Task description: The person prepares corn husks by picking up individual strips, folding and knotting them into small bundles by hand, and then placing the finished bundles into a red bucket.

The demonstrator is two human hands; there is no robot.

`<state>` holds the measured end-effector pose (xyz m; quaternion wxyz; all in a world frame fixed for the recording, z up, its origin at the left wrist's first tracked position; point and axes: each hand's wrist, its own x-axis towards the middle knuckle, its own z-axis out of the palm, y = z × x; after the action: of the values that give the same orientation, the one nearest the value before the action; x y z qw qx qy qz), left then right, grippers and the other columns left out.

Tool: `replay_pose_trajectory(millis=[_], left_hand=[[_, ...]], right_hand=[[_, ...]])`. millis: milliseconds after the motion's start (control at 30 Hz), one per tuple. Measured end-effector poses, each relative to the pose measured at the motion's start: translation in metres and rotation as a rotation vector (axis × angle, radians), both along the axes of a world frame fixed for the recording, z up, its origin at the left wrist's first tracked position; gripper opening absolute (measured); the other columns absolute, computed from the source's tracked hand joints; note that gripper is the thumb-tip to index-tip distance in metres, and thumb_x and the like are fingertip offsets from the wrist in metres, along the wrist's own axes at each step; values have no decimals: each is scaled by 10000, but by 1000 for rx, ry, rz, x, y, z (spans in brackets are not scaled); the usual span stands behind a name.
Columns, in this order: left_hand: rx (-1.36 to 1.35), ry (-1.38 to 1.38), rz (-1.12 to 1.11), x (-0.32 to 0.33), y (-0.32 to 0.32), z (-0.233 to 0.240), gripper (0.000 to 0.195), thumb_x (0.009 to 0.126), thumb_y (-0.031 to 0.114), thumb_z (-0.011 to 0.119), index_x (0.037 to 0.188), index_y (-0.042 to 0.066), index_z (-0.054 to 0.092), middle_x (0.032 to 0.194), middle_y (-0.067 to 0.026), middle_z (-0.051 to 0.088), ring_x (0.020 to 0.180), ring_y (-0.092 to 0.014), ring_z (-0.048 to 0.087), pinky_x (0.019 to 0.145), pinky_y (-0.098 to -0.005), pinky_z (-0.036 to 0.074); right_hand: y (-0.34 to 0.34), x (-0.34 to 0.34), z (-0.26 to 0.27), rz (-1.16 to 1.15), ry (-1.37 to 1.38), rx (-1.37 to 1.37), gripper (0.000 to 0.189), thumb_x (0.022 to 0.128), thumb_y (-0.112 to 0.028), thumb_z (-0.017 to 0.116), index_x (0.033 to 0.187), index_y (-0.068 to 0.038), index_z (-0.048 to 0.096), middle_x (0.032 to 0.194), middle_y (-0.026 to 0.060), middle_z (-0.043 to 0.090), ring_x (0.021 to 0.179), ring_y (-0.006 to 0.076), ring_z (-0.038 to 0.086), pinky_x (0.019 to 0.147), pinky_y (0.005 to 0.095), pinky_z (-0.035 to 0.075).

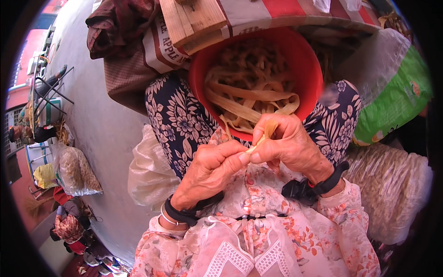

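My left hand (pixel 218 162) and my right hand (pixel 289 142) meet above my lap, each pinching a pale yellowish strip of dried plant fibre (pixel 255 147) between thumb and fingers. The strip's frayed end sticks up out of my right hand. Just beyond the hands, a red plastic tub (pixel 311 79) rests between my knees. Long, flat strips of the same pale fibre (pixel 238 91) lie looped and tangled inside it. The lower end of the strip I hold is hidden by my fingers.
A wooden block (pixel 195 20) lies on a striped cloth (pixel 283 12) beyond the tub. To the right are a green and clear plastic bag (pixel 391 100) and a bundle of braided fibre (pixel 387 187). A white woven sack (pixel 150 169) stands at left. Other people sit farther off at the left.
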<state>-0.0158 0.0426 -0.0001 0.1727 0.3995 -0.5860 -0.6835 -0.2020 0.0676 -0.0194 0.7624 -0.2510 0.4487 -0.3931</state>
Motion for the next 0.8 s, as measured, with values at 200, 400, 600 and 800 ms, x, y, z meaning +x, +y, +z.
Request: replay_pose_trajectory(millis=[200, 400, 600, 800], left_hand=[[-218, -8, -42, 8, -34, 10, 181, 843, 103, 595, 981, -13, 588, 689, -58, 564, 604, -106, 526, 554, -249, 430], [-273, -103, 118, 22, -100, 44, 172, 875, 115, 568, 938, -42, 599, 710, -16, 575, 654, -70, 510, 591, -215, 430], [-373, -81, 212, 16, -159, 41, 180, 880, 136, 569, 880, -39, 607, 639, 41, 496, 594, -34, 423, 503, -193, 355], [-324, -71, 249, 14, -176, 30, 173, 874, 135, 576, 874, -35, 609, 645, 52, 483, 593, -24, 404, 500, -183, 343]], right_hand=[[-36, -7, 25, -14, 81, -123, 169, 719, -23, 693, 795, -27, 543, 646, 12, 576, 513, 44, 511, 419, 178, 394], [-104, -2, 45, -48, 233, -373, 156, 760, -41, 675, 859, -24, 556, 666, -16, 552, 528, 33, 501, 437, 173, 393], [-162, 5, 35, -161, 363, -599, 139, 763, -59, 671, 857, -21, 574, 679, -13, 559, 551, 34, 490, 476, 170, 409], [-178, 4, 27, -184, 407, -591, 157, 750, -51, 675, 871, -8, 586, 726, 0, 586, 589, 35, 502, 507, 181, 422]])
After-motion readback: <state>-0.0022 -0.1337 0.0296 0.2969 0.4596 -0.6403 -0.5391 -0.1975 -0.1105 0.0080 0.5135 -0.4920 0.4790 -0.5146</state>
